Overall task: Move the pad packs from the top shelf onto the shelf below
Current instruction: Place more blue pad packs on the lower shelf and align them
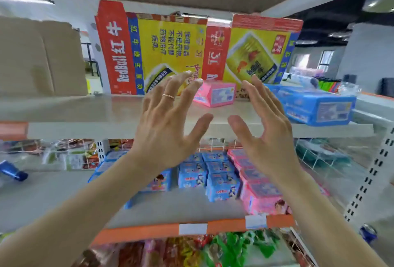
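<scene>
head view: a pale top shelf point(85, 109) carried red bull cartons point(162, 53) standing at its back, 12 o'clock. on it lay a glossy pink pad pack point(215, 96) at 12 and a blue pad pack point(315, 106) at 2. the lower shelf point(53, 198) held rows of packs point(217, 177) at 6. the left hand point(168, 126) and right hand point(268, 134) were spread, grasping nothing.

The pink pad pack point(215, 96) and blue pad pack point(315, 106) on the top shelf point(85, 109) wear glossy plastic film. The shelf looks like smooth, matt painted metal. At its back, the Red Bull carton point(170, 53) is printed cardboard with a faint sheen. At its left end, brown cardboard point(38, 57) looks matt. The ring point(168, 96) is shiny gold-coloured metal.
</scene>
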A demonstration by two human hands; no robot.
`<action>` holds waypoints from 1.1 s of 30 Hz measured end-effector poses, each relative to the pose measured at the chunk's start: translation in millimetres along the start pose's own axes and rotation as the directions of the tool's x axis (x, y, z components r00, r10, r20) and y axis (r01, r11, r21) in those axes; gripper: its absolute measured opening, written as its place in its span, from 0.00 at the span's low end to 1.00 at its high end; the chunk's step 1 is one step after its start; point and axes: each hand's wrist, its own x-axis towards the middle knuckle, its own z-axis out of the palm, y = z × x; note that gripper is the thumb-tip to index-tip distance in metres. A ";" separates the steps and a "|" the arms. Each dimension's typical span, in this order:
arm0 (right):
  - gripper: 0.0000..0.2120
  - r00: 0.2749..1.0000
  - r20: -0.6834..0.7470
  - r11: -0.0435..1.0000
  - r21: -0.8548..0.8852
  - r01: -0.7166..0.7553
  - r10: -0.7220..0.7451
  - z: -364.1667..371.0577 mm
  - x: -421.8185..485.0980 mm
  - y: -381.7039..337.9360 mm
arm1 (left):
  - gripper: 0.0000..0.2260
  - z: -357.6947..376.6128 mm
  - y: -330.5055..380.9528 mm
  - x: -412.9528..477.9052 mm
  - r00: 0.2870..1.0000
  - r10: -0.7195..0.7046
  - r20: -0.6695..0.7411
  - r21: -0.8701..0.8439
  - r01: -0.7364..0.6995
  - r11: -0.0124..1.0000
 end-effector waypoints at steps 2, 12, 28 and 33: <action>0.32 1.000 0.015 0.999 -0.036 -0.005 0.005 8.2 13.3 3.1 | 0.29 7.1 -13.7 11.9 1.000 0.004 0.000 -0.018 -0.004 1.000; 0.36 0.988 0.014 0.959 -0.242 -0.146 0.153 -0.6 37.8 60.9 | 0.32 84.7 -23.0 50.3 0.993 0.063 0.101 -0.146 -0.048 0.988; 0.34 0.920 -0.066 0.845 -0.375 -0.381 0.385 -137.5 29.4 229.2 | 0.40 233.5 146.8 123.6 0.943 0.062 0.328 -0.270 0.031 0.962; 0.33 0.870 -0.026 0.816 -0.336 -0.471 0.492 -160.8 34.5 268.8 | 0.45 264.0 168.7 139.5 0.910 -0.032 0.412 -0.274 0.158 0.949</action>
